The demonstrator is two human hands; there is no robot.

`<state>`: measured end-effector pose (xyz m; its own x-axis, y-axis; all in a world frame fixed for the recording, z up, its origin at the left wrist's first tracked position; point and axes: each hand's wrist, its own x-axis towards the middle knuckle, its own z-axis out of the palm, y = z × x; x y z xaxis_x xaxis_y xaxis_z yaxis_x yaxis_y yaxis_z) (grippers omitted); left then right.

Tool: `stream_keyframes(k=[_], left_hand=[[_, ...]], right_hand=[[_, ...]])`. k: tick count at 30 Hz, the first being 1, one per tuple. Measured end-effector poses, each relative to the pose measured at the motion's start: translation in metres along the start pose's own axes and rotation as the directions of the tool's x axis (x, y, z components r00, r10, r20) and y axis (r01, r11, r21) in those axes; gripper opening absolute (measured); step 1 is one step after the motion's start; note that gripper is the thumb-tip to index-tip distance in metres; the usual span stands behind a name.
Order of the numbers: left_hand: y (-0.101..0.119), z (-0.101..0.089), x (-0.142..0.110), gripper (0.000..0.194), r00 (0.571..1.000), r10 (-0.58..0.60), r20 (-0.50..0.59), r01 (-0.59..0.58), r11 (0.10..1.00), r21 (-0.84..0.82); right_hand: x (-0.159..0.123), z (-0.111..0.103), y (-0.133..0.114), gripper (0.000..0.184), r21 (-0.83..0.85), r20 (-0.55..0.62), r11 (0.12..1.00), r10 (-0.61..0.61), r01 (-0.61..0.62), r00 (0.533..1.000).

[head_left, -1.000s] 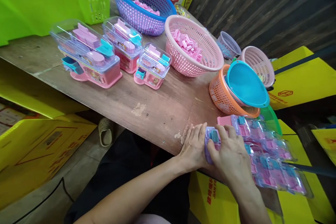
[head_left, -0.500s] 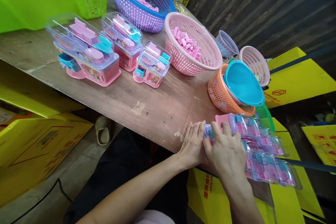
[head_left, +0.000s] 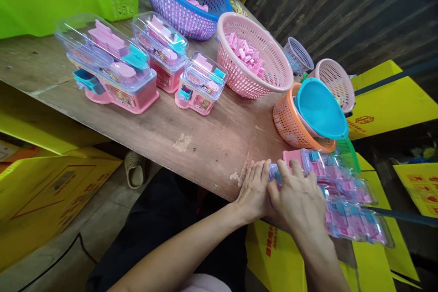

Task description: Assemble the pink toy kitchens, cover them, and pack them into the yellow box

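At the table's near edge, my left hand (head_left: 256, 188) is braced along the left side of a toy set with a clear lid (head_left: 273, 171). My right hand (head_left: 299, 194) bends over the top of the same toy from the right, fingers curled onto it. Between them only a small lilac and blue part of it shows; the hands hide the rest. Close on the right stand rows of similar pink toy sets (head_left: 349, 216) with clear lids, blue and pink pieces inside.
Three finished-looking toy sets (head_left: 201, 84) stand at the left of the wooden table (head_left: 164, 132). Behind are a blue basket (head_left: 219, 11) and a pink basket (head_left: 280, 73) of pink pieces. An orange basket (head_left: 285, 121) holds a blue bowl (head_left: 320, 107). Yellow cartons (head_left: 273, 255) surround the table.
The view has shifted slightly, so the table things sit a little differently. Both hands stay on the same toy, with little visible change in their grip.
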<state>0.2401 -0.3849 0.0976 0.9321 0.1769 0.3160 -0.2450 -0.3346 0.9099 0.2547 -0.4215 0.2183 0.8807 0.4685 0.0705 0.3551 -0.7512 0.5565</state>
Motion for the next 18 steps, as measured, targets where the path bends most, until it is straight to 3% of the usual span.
stream_keyframes(k=[7,11,13,16,18], left_hand=[[-0.004,0.002,0.002,0.104,1.000,0.000,0.002,0.000,1.000,0.000],[-0.003,0.007,-0.002,0.126,1.000,0.001,0.015,-0.001,1.000,0.013],[-0.003,0.002,-0.003,0.136,0.997,-0.005,0.077,0.001,0.999,0.042],[-0.006,-0.034,0.016,0.136,0.961,0.074,0.268,-0.100,0.991,0.085],[-0.010,-0.082,0.045,0.123,0.935,0.145,0.323,-0.206,0.965,0.164]], right_hand=[[0.007,0.006,0.004,0.022,0.099,-0.005,0.995,-0.007,0.007,1.000],[0.010,0.017,0.019,0.031,0.314,0.016,0.949,-0.030,0.024,0.999],[0.002,0.024,0.027,0.037,0.440,-0.019,0.897,-0.025,0.031,0.999],[-0.012,0.039,0.033,0.050,0.503,-0.072,0.864,0.061,-0.016,0.996],[-0.011,0.053,0.037,0.052,0.505,-0.094,0.863,0.089,-0.029,0.992]])
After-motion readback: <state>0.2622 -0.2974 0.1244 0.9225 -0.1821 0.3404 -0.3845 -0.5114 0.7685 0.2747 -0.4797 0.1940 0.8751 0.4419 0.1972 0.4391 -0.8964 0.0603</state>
